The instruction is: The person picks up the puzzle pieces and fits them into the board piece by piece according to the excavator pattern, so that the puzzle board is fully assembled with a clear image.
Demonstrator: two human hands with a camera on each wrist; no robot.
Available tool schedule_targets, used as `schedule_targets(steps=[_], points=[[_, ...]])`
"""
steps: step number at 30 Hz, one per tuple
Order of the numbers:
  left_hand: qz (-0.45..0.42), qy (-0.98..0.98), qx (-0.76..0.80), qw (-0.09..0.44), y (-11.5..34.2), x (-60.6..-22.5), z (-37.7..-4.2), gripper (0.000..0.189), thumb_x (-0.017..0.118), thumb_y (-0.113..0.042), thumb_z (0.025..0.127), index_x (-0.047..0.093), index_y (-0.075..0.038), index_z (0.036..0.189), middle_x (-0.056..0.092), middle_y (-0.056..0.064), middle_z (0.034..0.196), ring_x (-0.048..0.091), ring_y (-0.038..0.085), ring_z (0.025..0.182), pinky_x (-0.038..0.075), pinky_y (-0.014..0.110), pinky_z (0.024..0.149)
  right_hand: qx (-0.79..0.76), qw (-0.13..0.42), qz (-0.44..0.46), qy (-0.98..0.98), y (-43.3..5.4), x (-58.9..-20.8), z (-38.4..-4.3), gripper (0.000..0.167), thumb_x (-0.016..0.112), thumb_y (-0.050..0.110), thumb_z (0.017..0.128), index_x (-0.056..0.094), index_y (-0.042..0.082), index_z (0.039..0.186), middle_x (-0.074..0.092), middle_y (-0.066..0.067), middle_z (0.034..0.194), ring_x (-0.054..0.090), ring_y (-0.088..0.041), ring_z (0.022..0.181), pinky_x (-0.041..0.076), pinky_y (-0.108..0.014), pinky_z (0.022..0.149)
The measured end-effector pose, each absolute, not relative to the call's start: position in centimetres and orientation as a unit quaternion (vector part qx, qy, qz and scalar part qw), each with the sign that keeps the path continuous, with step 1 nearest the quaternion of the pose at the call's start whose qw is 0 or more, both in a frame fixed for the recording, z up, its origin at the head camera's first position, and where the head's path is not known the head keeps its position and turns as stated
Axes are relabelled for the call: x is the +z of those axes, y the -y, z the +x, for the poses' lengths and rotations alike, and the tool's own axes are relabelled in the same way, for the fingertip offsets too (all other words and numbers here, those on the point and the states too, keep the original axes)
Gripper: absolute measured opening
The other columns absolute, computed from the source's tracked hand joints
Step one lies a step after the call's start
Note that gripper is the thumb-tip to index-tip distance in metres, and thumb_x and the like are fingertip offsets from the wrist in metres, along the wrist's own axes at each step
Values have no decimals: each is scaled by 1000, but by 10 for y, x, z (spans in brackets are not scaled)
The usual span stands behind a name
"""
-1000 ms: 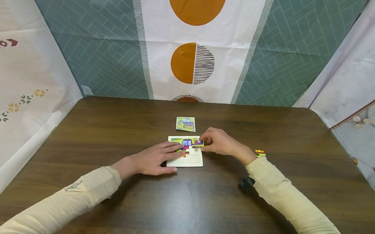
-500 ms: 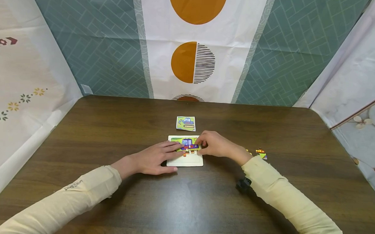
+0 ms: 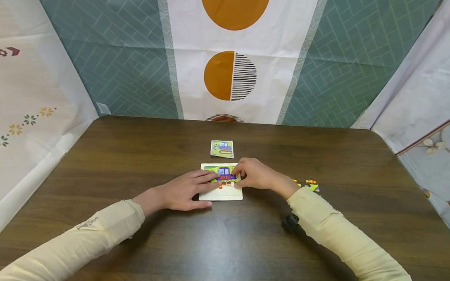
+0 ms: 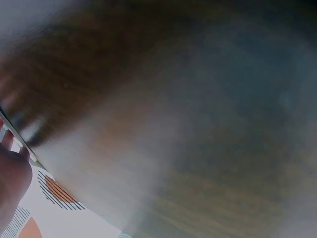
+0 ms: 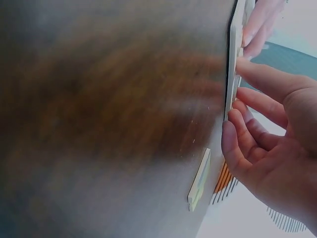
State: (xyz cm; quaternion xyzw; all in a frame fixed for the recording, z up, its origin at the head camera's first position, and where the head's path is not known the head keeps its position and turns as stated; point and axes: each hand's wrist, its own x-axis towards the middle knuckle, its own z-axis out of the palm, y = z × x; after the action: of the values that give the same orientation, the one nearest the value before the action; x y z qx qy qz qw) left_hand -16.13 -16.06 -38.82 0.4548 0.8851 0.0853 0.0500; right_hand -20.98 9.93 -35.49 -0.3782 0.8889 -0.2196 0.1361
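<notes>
A white-framed puzzle board (image 3: pixel 228 194) lies on the table, its upper part filled with pieces of a purple digger picture and its lower part bare. My left hand (image 3: pixel 183 190) rests flat across the board's left side, fingers spread over the pieces. At the right side, my right hand (image 3: pixel 260 175) pinches a purple puzzle piece (image 3: pixel 232 177) against the others, thumb low and fingers above. In the right wrist view, the right hand (image 5: pixel 282 119) bends its fingers at the edge of the board (image 5: pixel 233 59); the piece itself is hidden there.
Behind the board lies a small digger picture card (image 3: pixel 222 149). Loose puzzle pieces (image 3: pixel 312 185) lie to the right, partly behind the right forearm. The brown table (image 3: pixel 135 145) ends at a curtain wall at the back.
My right hand has moved slightly left, bringing the purple piece from the board's right rim in against the other pieces. Loose pieces by the right sleeve show more now. The left hand stays put.
</notes>
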Motion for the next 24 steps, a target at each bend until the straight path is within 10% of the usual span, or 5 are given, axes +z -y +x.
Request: schedule_targets(steps=[24], points=[[469,-882,55,12,148,-379,-165,52,45,-47,99,57,-11,135,48,10,141,43,29,128,36,46,104,-186,92,-439,-874,-100,-359,-207,25,76,11,84,74,-3,105,55,-5,88,52,-14,75,45,-23,66]])
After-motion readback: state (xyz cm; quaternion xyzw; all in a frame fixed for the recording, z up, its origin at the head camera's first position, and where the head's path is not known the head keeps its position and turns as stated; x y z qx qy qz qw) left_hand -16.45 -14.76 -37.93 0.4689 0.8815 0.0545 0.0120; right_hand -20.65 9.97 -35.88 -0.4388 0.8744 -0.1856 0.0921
